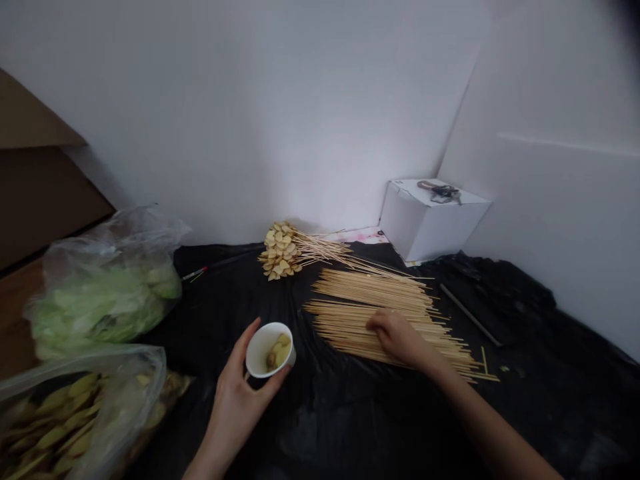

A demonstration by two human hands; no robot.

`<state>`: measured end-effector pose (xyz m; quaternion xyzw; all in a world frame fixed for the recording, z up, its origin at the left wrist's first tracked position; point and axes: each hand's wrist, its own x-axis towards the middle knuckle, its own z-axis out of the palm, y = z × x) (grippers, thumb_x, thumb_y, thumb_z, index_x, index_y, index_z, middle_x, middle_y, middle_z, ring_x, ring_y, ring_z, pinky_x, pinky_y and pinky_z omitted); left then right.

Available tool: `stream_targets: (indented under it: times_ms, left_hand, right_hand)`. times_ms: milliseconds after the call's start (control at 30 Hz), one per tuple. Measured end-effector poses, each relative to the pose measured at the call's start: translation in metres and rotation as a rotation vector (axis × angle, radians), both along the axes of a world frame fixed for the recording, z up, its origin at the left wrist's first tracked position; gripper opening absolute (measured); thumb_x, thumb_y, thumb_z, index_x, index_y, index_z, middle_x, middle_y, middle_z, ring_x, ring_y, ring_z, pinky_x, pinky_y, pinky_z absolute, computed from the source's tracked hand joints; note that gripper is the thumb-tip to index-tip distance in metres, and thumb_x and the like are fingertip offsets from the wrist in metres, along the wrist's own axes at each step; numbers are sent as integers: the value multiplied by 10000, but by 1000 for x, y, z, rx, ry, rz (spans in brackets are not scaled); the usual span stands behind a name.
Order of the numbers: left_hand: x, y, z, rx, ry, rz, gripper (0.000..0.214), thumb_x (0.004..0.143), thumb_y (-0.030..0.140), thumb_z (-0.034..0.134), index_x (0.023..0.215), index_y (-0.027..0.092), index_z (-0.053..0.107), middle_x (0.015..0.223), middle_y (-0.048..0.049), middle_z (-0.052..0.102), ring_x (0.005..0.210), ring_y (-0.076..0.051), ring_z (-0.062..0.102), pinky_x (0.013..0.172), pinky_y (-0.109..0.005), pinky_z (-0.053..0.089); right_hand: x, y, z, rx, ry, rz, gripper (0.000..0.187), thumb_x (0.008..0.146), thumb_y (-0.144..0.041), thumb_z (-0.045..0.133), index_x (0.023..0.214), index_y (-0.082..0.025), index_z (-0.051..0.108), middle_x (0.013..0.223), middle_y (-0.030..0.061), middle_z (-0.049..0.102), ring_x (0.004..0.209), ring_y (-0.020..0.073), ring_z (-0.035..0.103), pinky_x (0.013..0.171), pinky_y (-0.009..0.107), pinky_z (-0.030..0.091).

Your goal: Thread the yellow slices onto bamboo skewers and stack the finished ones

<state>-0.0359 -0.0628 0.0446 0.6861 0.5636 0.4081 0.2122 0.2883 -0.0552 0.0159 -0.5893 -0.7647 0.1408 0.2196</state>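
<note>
My left hand (239,390) is wrapped round a small white cup (268,349) that holds a few yellowish slices. My right hand (397,337) rests on a spread pile of bare bamboo skewers (380,300), fingers curled down among the sticks; I cannot make out whether it has pinched one. Behind them lies a bundle of loaded skewers (281,251) with yellow slices threaded at their tips. Everything sits on a black plastic sheet (350,413).
A clear bag of green leaves (105,293) stands at the left, and another bag of yellow-green slices (65,413) at the near left. A white box (433,220) with keys on top sits in the wall corner. Brown cardboard (40,187) leans far left.
</note>
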Motion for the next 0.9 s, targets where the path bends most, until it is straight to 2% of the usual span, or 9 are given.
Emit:
stream_targets:
  times_ms: [133,300,467,700,900]
  left_hand:
    - [17,11,-20,-12,-7,0,825,702,418,683,1417,230,317,1397,-103,464,1202,-276,509,996,-389,413]
    - [16,12,-41,-117,38,-57,904,708,421,680,1456,231,209,1355,-104,514,1201,-268,517,1022,-415,379]
    - [9,15,-47,-109,36,-110,904,698,383,702,1451,243,222,1359,-93,517,1215,-251,507,1036,-390,366]
    - [6,16,-57,-39,49,-142,893,689,368,723,1441,264,252,1361,-74,519,1207,-253,515,1026,-393,387]
    - [0,14,-64,140,168,-117,718,745,326,673,1382,237,355,1318,-106,545,1175,-266,537,987,-421,432]
  right_hand:
    - [-14,4,7,34,-77,6,221,873,-118,433,864,-168,648,894,56,630,878,167,554,794,276,404]
    - [-24,5,4,66,-264,40,182,897,-193,467,797,-169,617,865,61,609,841,183,537,752,291,388]
    - [-31,5,-5,89,-460,94,160,865,-98,471,831,-166,612,885,81,604,828,202,526,721,312,368]
    - [-39,1,-6,132,-570,100,155,832,-51,489,864,-175,577,880,94,587,827,212,514,711,315,354]
    - [-39,1,-4,210,-633,96,157,798,-45,511,856,-183,559,842,60,598,767,213,531,683,325,339]
